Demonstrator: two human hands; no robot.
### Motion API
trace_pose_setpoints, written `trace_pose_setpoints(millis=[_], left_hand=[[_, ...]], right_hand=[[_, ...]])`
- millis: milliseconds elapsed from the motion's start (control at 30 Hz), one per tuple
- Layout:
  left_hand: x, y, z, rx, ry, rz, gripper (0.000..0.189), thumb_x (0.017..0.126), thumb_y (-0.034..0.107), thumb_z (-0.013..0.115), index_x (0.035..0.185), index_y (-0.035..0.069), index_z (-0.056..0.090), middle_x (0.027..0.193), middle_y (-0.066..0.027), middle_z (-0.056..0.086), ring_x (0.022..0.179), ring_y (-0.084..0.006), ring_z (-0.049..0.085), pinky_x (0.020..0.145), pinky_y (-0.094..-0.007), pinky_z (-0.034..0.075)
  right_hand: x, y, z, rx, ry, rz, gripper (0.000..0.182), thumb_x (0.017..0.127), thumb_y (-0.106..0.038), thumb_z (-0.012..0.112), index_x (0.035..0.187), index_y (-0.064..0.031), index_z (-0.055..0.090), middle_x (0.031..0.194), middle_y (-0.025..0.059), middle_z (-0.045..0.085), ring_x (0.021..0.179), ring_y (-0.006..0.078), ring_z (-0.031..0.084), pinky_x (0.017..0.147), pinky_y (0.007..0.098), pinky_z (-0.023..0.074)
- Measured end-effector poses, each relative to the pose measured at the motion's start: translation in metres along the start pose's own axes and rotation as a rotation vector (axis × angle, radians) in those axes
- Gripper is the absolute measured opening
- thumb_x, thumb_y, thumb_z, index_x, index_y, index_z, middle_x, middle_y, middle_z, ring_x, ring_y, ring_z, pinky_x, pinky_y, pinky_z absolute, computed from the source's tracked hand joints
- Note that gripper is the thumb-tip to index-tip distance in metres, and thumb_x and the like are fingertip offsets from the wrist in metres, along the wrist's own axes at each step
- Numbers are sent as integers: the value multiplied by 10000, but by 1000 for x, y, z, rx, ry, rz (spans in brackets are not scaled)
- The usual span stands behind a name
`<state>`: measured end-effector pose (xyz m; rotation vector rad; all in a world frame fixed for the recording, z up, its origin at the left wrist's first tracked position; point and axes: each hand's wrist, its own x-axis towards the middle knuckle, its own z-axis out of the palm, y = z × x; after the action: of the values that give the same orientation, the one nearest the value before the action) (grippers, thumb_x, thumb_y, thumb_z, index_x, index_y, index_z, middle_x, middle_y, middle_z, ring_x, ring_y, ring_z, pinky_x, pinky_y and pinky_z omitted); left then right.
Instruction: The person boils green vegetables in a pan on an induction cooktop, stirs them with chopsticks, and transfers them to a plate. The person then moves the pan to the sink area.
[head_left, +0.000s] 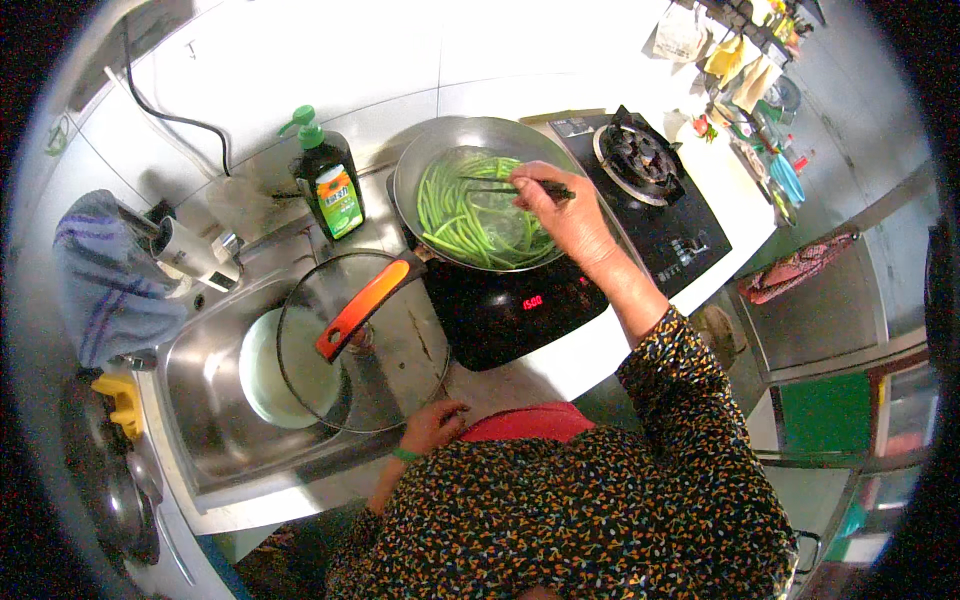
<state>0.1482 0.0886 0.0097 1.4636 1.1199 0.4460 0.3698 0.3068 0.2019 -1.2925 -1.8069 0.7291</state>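
My right hand (562, 210) is closed on dark chopsticks (487, 184), whose tips reach over long green beans (457, 217) in a metal pan (427, 142). Liquid and bubbles show among the beans. The pan sits on a black induction cooker (487, 322) with a lit display, and its orange handle (367, 304) points towards the sink. A glass lid (405, 360) lies under the handle, reaching over the sink's edge. Near the lid's lower rim rests my left hand (435, 427), fingers loosely curled; whether it holds anything is unclear.
At left, a steel sink (217, 442) holds a pale round basin (277, 375). A dark pump bottle (334, 187) stands behind the lid. Right of the pan is a black gas hob (675, 217). A grey-blue towel (112, 277) hangs at far left; small kitchen items line the right wall.
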Motion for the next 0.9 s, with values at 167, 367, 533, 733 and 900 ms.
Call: trace_pose_setpoints(millis=[167,367,533,733,900], left_hand=[[6,3,-2,55,17,89,268,780,177,546,1034,102,584,831,-97,614,726,-189,603,655,-322,468],[3,10,-6,34,-40,-32,262,775,176,548,1027,113,586,866,-94,619,755,-208,606,672,-315,466],[8,-2,2,69,-29,41,263,772,190,556,1026,130,586,896,-86,621,771,-209,607,688,-314,468],[10,5,-1,44,2,104,252,779,188,550,1022,129,586,894,-86,621,755,-208,611,675,-312,474],[7,-2,2,100,13,65,247,774,172,556,1014,127,593,871,-93,619,753,-204,610,668,-301,475]], right_hand=[[-24,21,13,187,-147,17,153,855,-67,506,941,36,580,903,78,605,717,137,598,656,234,493],[-24,37,-49,191,141,166,114,827,-80,544,876,-2,611,788,49,621,664,117,595,616,233,484],[-49,6,-47,287,-65,166,106,825,-49,527,897,-6,591,803,44,603,697,109,586,635,235,480],[-65,-2,0,-166,-260,-291,172,744,21,551,906,-35,562,895,122,598,811,282,587,734,319,472],[-61,13,-11,-350,-13,-392,181,707,11,574,882,-35,554,889,137,597,825,314,581,719,357,477]])
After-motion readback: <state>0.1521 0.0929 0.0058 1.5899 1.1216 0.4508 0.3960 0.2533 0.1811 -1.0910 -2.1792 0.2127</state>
